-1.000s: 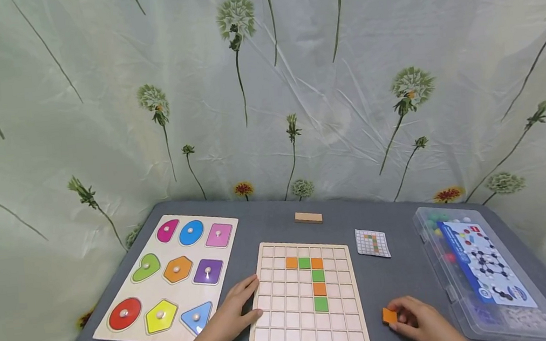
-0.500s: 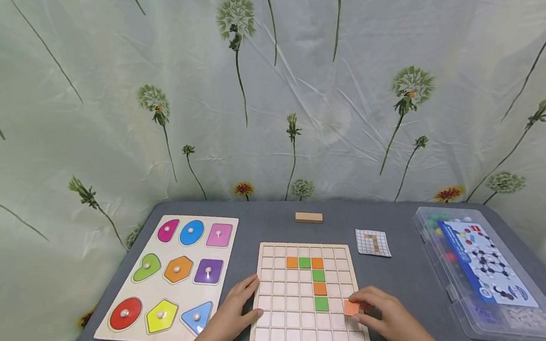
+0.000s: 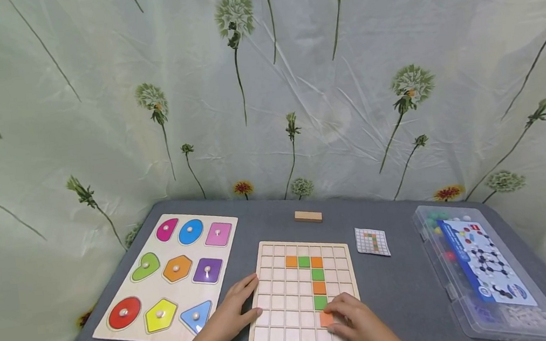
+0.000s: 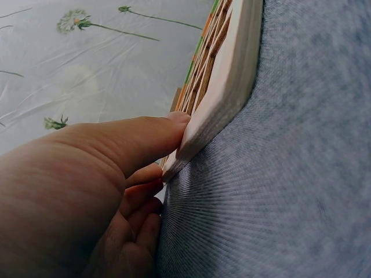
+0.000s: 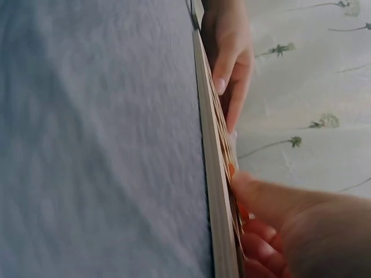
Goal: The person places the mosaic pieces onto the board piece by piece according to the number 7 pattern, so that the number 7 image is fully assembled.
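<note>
A wooden grid board [image 3: 277, 333] lies on the table with orange and green square tiles in some of its cells. My right hand [image 3: 359, 325] is over the board's lower right part, thumb and fingers pinching an orange square tile [image 3: 326, 319]. That tile is just below the lowest green tile [image 3: 321, 302] of the column. In the right wrist view the pinched tile [image 5: 232, 171] is close over the grid, partly hidden by the thumb. My left hand [image 3: 232, 315] rests against the board's left edge, fingers extended; in the left wrist view its thumb [image 4: 145, 139] touches the rim.
A shape puzzle board [image 3: 158, 286] with knobbed pieces lies at the left. A small printed grid card [image 3: 372, 242] is right of the board's top corner, and a wooden block [image 3: 308, 216] sits behind it. At the right stands a clear plastic case [image 3: 465, 305] with a blue-and-white leaflet.
My right hand has carried the orange tile leftward from the table beside the board to a cell under the green tile. The left hand has stayed at the board's edge.
</note>
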A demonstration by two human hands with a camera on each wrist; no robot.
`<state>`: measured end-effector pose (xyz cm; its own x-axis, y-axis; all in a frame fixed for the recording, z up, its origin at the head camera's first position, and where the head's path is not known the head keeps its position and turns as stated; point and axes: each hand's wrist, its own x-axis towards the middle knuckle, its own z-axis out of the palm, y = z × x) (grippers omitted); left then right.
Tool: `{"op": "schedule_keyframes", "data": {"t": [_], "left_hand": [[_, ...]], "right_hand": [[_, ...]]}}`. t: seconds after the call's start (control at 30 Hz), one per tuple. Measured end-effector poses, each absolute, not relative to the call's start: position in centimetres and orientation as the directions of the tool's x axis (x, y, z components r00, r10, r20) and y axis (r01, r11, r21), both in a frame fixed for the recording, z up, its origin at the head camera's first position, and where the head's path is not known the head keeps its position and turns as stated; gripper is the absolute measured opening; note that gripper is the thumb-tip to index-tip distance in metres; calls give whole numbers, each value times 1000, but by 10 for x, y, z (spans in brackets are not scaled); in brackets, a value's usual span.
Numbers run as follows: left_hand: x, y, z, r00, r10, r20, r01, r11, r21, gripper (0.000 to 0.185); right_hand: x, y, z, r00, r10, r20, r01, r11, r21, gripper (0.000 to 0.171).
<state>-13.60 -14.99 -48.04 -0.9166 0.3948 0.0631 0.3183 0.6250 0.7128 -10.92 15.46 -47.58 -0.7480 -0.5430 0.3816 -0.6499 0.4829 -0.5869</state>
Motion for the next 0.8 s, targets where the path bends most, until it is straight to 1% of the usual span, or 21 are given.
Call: {"op": "schedule_keyframes", "data": {"t": [0.13,0.3,0.47,0.6,0.7,0.8], "left_hand": [[-136,-150,-481,-915,397,66,322,623,713,65],[-136,-149,-481,-913,403,63,323,620,714,65],[-136,-150,-478,-912,406,59,322,621,714,64],[-136,-150,-475,-912,405,60,327,631,704,62],[-136,-149,-472,-910,413,45,328,647,688,62],[-134,-148,-467,-910,413,19,316,666,676,63]], "right_hand": [[-108,153,-477,-758,-528,383,-643,510,-571,20],[-106,152,-476,-782,-514,354,-614,531,-584,16],[-105,148,-475,-762,-512,397,-643,519,-563,14],[-106,143,-473,-752,-517,408,-657,541,-526,16],[-106,144,-469,-757,-537,372,-649,554,-522,17],[-105,148,-459,-790,-540,290,-600,584,-547,23]]}}
